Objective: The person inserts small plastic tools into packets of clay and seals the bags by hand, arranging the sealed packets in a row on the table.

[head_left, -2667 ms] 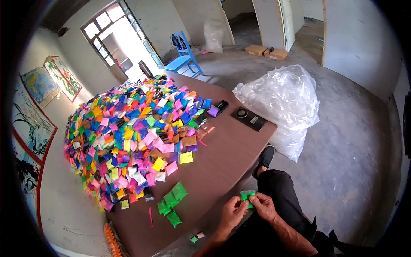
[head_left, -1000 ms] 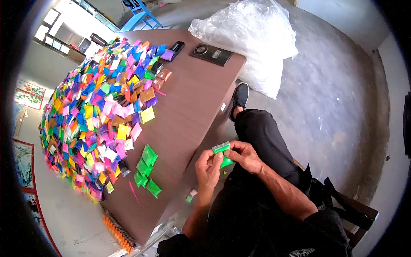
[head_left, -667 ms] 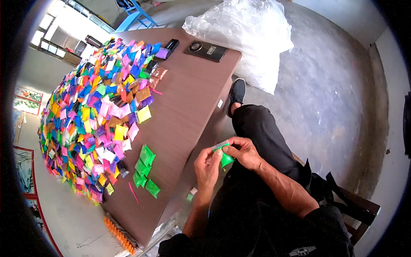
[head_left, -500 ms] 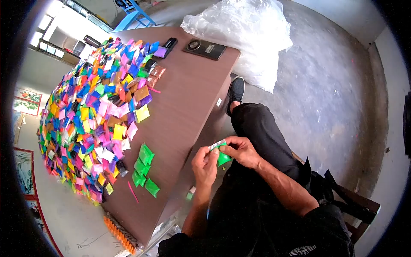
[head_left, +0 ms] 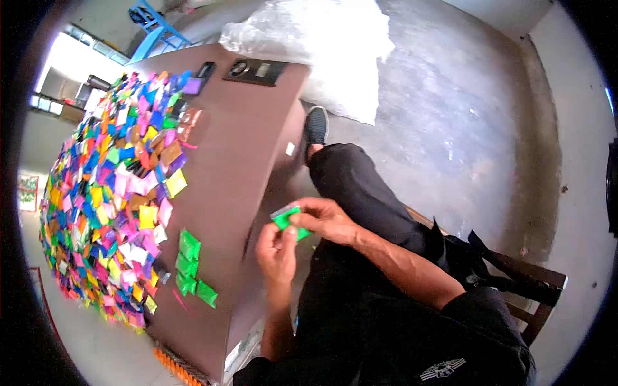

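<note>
Over my lap, near the table's edge, a small green packet with a pale strip along its top is pinched between both hands. My left hand grips its lower left side with thumb and fingers. From the right, my right hand holds it, thumb across the front, and more green shows beneath. What fills the packet cannot be made out. Several green packets lie in a short row on the brown table, to the left of my hands. Beside them is a thin pink strip.
A large heap of small multicoloured packets covers the table's left side. Toward the far end lie a dark flat device with a round dial and a black object. Clear plastic sheeting rests on the floor beyond; a blue chair stands behind.
The packet has turned in my fingers and now shows more of its green face below the strip. My view has shifted, so the table and both hands appear further left.
</note>
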Tool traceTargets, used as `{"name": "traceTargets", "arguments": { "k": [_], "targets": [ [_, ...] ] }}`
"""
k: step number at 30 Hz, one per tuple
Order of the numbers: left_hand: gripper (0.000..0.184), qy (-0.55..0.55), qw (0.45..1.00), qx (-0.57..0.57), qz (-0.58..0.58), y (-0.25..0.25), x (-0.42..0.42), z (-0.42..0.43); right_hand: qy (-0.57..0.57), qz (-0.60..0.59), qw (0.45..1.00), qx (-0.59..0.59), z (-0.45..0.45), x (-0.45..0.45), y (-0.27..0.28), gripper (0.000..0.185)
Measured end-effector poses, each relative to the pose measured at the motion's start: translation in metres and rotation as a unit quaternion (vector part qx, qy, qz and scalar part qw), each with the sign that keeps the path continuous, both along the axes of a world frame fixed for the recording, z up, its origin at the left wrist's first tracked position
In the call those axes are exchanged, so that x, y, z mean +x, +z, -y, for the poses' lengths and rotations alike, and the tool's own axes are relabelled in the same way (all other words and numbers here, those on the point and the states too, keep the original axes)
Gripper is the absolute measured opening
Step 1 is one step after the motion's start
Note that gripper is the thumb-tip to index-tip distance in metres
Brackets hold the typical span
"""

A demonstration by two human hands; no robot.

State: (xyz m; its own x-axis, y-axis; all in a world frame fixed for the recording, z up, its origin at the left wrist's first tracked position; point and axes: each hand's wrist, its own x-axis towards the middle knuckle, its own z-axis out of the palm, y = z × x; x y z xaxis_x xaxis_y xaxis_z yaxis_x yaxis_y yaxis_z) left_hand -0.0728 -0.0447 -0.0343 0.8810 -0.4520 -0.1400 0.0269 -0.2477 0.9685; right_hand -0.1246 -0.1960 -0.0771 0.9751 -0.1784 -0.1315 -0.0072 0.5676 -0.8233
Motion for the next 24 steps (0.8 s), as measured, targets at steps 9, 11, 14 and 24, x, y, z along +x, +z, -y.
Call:
{"name": "traceTargets", "arguments": {
  "k": [9,11,14,24],
  "targets": [
    [0.022,0.024,0.998,0.001,-0.057,0.009,0.000,0.007,0.017,-0.017,1.000,0.006,0.003,-0.005,0.004,0.022],
    [0.024,0.026,0.992,-0.043,-0.117,0.016,-0.006,0.013,0.011,-0.020,0.999,0.029,0.004,-0.003,-0.002,0.018],
    [0.022,-0.003,0.992,-0.041,-0.118,0.006,-0.003,0.006,-0.007,0.029,0.998,0.054,0.000,0.001,-0.013,0.017],
    [0.014,-0.029,0.999,-0.019,-0.010,0.002,0.010,0.001,0.046,-0.011,0.999,0.018,0.002,-0.004,0.003,0.027]
  ]
}}
